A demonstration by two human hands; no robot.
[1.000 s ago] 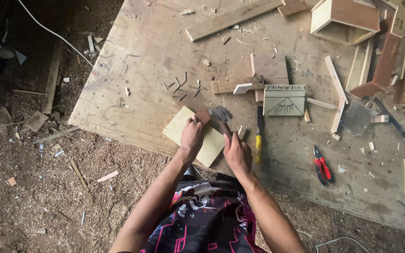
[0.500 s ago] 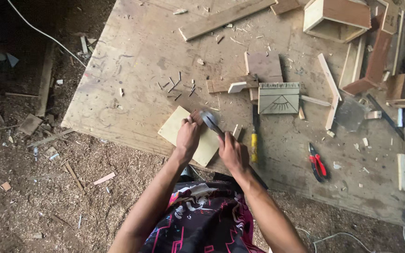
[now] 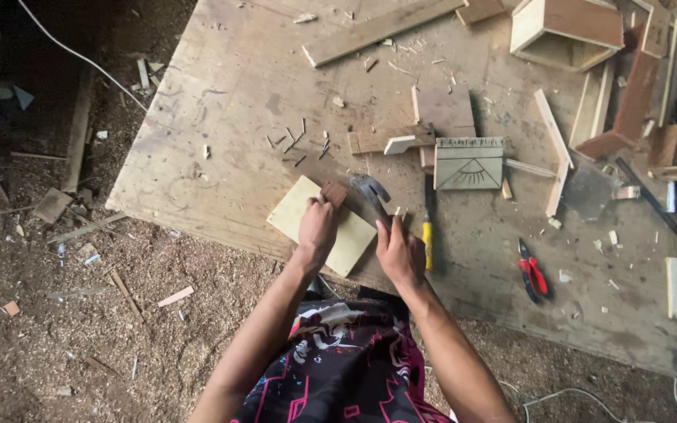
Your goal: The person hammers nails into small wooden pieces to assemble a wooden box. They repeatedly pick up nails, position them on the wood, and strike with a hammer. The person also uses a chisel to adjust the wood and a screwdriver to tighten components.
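On the board: we see a pale square wooden panel lying flat near the front edge of the big worn plywood sheet.
Small block: a little reddish-brown wooden block sits on the far corner of the panel.
Left hand: our left hand rests on the panel, with its fingers closed around the near side of the little block.
Right hand: our right hand is wrapped tight on the handle of a grey metal claw hammer.
Which way: the block lies just left of the hammer head, close by but not touching. The hammer's long handle runs from the right hand up and to the left, toward the block. The left hand is the nearer one.
Nearby: some thin dark nails lie farther up the sheet, and a yellow-handled tool lies just right of the right hand.
Farther off: red-handled pliers lie well apart to the right.
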